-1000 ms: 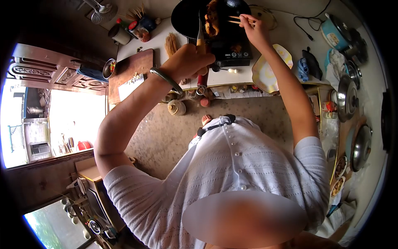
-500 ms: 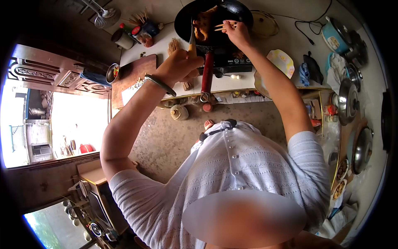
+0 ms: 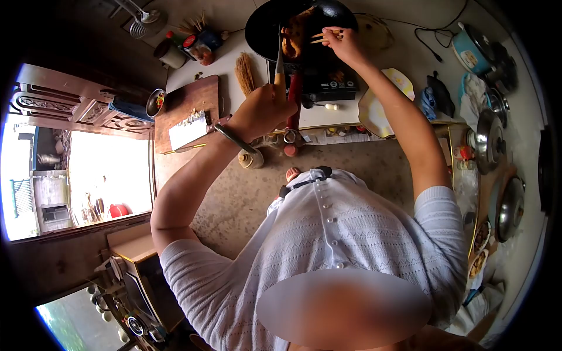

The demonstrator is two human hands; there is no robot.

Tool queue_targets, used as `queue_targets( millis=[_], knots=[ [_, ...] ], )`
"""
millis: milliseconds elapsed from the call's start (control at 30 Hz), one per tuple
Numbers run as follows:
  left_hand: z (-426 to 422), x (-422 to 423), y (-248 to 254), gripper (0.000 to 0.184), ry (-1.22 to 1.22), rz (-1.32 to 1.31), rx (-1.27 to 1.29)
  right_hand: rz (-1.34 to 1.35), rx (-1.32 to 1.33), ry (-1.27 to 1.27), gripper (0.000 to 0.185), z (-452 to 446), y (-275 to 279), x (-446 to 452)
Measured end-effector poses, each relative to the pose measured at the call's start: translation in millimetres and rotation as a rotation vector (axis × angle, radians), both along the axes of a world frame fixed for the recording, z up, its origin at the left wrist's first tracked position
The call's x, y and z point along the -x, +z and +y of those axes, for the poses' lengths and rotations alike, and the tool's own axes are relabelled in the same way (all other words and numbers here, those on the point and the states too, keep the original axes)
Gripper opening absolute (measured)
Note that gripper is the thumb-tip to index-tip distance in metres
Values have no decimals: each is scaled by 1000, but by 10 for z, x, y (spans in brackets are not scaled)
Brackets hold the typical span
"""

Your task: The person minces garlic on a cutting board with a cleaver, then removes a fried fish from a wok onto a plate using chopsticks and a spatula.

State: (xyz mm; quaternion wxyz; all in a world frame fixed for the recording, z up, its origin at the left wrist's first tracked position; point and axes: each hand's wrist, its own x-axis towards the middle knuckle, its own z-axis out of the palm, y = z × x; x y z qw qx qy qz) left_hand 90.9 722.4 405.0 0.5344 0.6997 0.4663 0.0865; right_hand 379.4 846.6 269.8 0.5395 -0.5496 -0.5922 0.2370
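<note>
My left hand [image 3: 262,114], with a bangle on its wrist, is closed round the wooden handle of a metal spatula [image 3: 280,73]. The blade reaches into a black wok [image 3: 260,35], against browned food [image 3: 295,38]. My right hand [image 3: 342,42] pinches a pair of chopsticks [image 3: 318,40] over the right part of the wok, their tips pointing left near the food. The wok's red handle [image 3: 294,96] points toward me, beside my left hand. Under the wok is a black cooktop [image 3: 331,83].
A cutting board [image 3: 193,99] carries a cleaver and chopped bits; a small bowl [image 3: 156,102] stands beside it. A brush [image 3: 244,73] lies left of the wok. A patterned plate [image 3: 377,111] is under my right forearm. Jars [image 3: 170,54], a blue pot [image 3: 470,50] and lids are farther out.
Against half a second ago, my left hand and the spatula are slightly lower and to the right, and my right hand with the chopsticks has shifted a little right. The wok looks nearly unmoved.
</note>
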Motion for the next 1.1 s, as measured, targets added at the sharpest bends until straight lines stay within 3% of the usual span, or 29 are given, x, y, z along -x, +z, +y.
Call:
queue_targets(
  millis=[100,300,367,433,500,800,867,1000,1067,1100],
  knots=[
    [-95,-11,-124,28,85,-51,-104,50,-18,12,32,-19,-47,-16],
    [-148,32,-302,20,-39,-60,-262,211,65,20,32,-54,-85,-87],
    [-104,87,-490,21,-361,82,-973,205,81,26,32,-61,-49,-93],
    [-101,132,-557,25,-340,114,-942,193,95,27,32,-60,-7,-80],
    [-230,79,-212,32,11,-6,-169,180,111,20,32,-29,30,-50],
    [-149,306,-576,49,115,-197,-128,30,288,-93,33,116,464,3],
    [-98,375,-607,54,90,-212,-111,-310,226,-98,33,363,372,-181],
    [-38,519,-533,58,61,-122,-155,-519,69,-112,32,753,255,-271],
    [-5,580,-534,57,52,-139,-160,-403,23,-61,32,915,152,-311],
    [5,608,-537,56,48,-146,-162,-213,52,-18,32,952,128,-269]
  ],
)
